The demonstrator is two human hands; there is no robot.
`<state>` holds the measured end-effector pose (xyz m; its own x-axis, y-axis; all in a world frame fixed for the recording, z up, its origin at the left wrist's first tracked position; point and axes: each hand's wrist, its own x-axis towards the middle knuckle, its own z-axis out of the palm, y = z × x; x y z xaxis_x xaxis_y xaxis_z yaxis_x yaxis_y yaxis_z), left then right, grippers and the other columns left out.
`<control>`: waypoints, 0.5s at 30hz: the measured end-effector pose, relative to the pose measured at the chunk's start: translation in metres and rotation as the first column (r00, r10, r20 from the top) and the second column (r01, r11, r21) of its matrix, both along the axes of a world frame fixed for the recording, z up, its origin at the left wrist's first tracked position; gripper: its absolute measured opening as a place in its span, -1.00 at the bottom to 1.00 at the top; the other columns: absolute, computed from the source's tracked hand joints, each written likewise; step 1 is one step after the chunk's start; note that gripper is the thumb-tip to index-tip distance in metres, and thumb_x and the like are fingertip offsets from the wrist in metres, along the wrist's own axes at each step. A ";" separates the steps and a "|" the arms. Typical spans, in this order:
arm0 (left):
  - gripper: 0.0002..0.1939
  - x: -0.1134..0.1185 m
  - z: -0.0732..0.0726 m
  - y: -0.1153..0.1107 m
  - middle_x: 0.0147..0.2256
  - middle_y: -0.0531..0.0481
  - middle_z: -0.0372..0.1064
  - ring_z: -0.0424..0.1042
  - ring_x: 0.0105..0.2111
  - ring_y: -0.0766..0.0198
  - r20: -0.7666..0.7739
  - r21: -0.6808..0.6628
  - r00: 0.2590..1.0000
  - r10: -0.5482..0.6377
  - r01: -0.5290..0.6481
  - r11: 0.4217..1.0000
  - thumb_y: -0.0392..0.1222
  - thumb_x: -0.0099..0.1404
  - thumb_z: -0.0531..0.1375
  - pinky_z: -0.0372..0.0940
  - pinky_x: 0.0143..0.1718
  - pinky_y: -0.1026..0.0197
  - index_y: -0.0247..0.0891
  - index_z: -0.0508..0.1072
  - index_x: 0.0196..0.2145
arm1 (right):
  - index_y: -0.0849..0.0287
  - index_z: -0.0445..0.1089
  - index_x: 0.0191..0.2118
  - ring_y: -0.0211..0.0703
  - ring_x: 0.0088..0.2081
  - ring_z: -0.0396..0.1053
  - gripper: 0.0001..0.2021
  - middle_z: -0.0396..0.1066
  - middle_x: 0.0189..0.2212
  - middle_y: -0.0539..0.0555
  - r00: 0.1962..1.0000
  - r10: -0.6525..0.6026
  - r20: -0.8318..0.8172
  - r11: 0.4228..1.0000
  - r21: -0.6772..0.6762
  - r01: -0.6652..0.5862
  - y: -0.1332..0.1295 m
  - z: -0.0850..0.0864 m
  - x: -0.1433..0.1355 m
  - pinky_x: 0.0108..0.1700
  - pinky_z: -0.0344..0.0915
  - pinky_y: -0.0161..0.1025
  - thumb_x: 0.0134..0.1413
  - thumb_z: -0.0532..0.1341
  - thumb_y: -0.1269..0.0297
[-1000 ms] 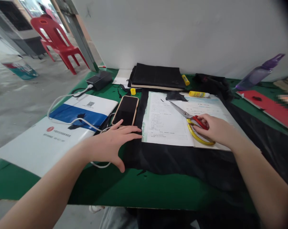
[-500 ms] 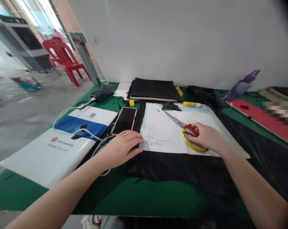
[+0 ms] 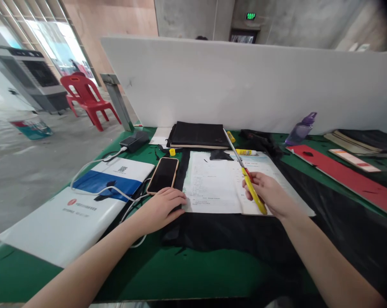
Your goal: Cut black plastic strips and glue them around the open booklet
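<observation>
Scissors with yellow and red handles (image 3: 251,188) are held in my right hand (image 3: 265,191), blades pointing away over the open papers (image 3: 212,184). My left hand (image 3: 167,207) lies flat with fingers spread at the papers' left edge, just below a phone (image 3: 163,174). Beneath the papers is black cloth (image 3: 219,233). A black scrap (image 3: 221,155) rests at the top of the pages, beside a yellow glue stick (image 3: 245,152). Behind them lies a black-covered book (image 3: 198,134).
At left are a white-and-blue folder (image 3: 93,209), a white cable and a black adapter (image 3: 134,141). A purple bottle (image 3: 299,129) and a red strip (image 3: 341,175) lie right. A white partition (image 3: 212,85) stands behind the green table (image 3: 193,273).
My right hand has lifted and turned the scissors, so their blades point further forward and look closed. My left hand stays beside the phone. The camera view has tilted up.
</observation>
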<state>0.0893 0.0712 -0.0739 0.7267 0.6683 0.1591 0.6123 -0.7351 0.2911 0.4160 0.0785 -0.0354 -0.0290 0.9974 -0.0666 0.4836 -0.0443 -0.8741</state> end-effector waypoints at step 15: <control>-0.74 -0.002 0.000 0.001 0.00 -0.04 0.41 0.35 0.05 0.17 -0.003 0.133 0.995 0.104 -0.103 0.986 -0.18 0.41 0.01 0.23 0.11 0.05 -0.13 0.40 -0.02 | 0.08 0.34 -0.35 -0.21 -0.53 0.28 -0.66 0.33 -0.50 0.00 0.884 -0.297 -0.360 0.949 -0.008 0.316 -0.096 -0.029 -0.031 -0.50 0.24 -0.24 -0.28 0.40 0.09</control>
